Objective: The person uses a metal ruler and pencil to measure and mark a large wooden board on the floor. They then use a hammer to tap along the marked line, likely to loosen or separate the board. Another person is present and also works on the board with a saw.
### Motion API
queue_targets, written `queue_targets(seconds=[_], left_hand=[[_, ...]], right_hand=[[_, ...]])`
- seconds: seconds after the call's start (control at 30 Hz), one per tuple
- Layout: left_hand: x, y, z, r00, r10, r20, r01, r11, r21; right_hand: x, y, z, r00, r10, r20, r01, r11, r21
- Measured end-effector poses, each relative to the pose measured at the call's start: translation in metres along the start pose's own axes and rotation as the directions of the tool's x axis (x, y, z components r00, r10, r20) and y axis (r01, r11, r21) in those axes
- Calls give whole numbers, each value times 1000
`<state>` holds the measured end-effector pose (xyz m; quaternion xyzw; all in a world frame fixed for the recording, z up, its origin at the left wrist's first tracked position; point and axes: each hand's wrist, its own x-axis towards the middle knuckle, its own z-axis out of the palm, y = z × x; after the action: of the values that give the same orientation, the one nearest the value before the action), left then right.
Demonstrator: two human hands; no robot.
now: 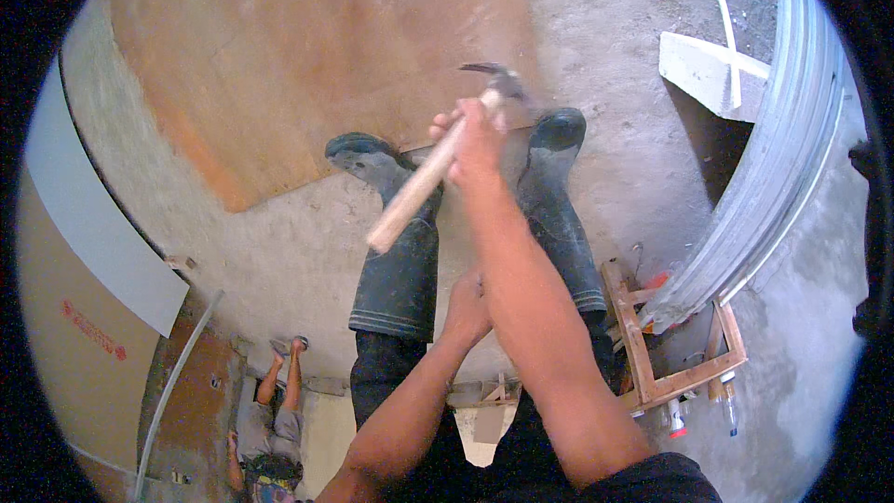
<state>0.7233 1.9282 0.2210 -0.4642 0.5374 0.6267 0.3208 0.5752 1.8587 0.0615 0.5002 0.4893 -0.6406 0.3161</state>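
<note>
My right hand [475, 142] is shut on a claw hammer [424, 182] with a pale wooden handle. The hammer's dark metal head [498, 79] is raised above my boots, blurred by motion. My left hand [466, 305] hangs lower, between my knees, with fingers curled; what it holds, if anything, is hidden. I stand in black rubber boots [396, 242] on a concrete slab, at the edge of a brown plywood sheet [307, 47].
A bundle of grey metal channels [773, 177] curves along the right. A small wooden frame [652, 345] with bottles beside it lies by my right boot. A white block [708, 70] lies upper right. Far below, another person [275, 419] is on a lower floor.
</note>
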Motion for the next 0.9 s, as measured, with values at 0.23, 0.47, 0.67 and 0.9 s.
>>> queue_targets(seconds=[0.23,0.47,0.67,0.9], left_hand=[[11,1,-2,981,-196,6,180,884,-432],[20,8,-8,978,-203,-56,162,895,-414],[38,19,-47,940,-256,-225,66,785,-616],[211,77,-76,964,-221,-149,62,730,-681]], right_hand=[[58,-84,-21,953,-303,15,289,892,-348],[75,-79,-6,981,-187,-41,159,916,-368],[70,-91,-23,999,35,20,-27,944,-330],[-1,-77,-53,968,208,139,-144,918,-369]])
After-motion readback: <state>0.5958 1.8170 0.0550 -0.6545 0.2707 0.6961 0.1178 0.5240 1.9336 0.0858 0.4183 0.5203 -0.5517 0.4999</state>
